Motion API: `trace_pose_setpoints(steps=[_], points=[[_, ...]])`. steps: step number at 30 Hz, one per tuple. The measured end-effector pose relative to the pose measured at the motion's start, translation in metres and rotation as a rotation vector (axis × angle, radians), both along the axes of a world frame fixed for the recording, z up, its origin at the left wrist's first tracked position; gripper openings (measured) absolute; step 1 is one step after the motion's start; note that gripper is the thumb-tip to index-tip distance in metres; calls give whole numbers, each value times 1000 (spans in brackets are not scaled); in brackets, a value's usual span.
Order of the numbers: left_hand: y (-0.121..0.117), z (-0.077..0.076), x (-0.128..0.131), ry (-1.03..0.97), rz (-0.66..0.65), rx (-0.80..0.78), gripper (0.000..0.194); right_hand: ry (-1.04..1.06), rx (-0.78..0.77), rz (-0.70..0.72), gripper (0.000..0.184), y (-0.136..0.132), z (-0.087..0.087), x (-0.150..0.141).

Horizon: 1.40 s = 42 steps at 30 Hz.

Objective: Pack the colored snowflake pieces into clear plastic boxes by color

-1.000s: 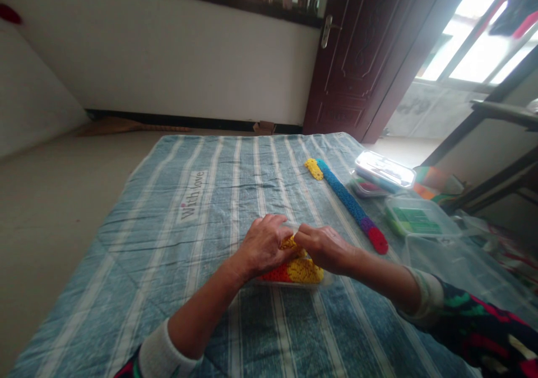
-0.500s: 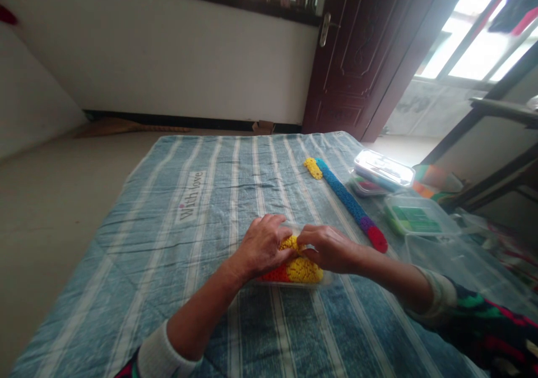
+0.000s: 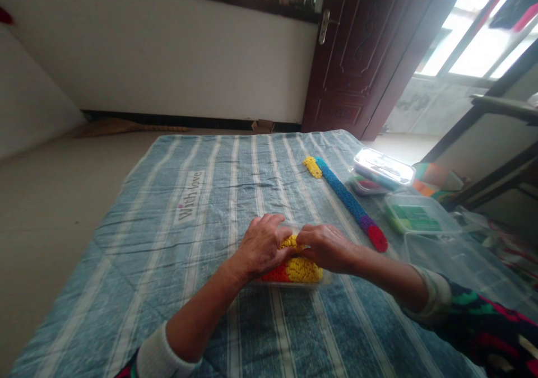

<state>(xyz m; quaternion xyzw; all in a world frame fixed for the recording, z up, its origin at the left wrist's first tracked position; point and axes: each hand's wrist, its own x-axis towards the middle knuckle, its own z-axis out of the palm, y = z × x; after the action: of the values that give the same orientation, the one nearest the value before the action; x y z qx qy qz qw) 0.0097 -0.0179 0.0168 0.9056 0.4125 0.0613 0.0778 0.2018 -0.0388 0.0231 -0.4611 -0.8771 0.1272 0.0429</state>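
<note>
The left hand (image 3: 261, 245) grips the red-and-yellow knitwork (image 3: 303, 270), already inside a clear box (image 3: 327, 280); the right hand (image 3: 327, 247) pinches it. A blue strip (image 3: 342, 194) lies outside.

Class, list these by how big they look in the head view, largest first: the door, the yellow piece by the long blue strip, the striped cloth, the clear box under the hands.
1. Striped cloth
2. Door
3. Clear box, partly hidden by the hands
4. Yellow piece

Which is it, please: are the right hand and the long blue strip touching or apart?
Apart: the head view shows striped cloth between the right hand and the long blue strip.
</note>
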Motion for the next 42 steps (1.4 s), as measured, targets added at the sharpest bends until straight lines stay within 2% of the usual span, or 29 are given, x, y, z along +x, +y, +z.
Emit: trace_pose_setpoints(steps=[4,9,17,23,32,37,40,42], points=[[0,-2,-1,-16,-11,32,28,1,31,-21,17,1,-6,-1],[0,-3,-1,-41,-41,60,29,85,67,-23,11,3,-12,1],[2,-1,1,-61,-81,71,28,70,17,-55,8,2,-8,-1],[4,-3,2,-66,-111,89,24,89,23,-42,9,4,-11,-1],[5,0,6,-32,-103,23,26,98,12,-15,10,6,-10,-1],[4,2,5,-40,-99,13,25,79,50,27,8,1,1,-2],[3,0,5,-30,-96,8,20,79,114,11,14,7,18,7],[3,0,5,-26,-92,2,15,52,166,-65,17,22,32,16]])
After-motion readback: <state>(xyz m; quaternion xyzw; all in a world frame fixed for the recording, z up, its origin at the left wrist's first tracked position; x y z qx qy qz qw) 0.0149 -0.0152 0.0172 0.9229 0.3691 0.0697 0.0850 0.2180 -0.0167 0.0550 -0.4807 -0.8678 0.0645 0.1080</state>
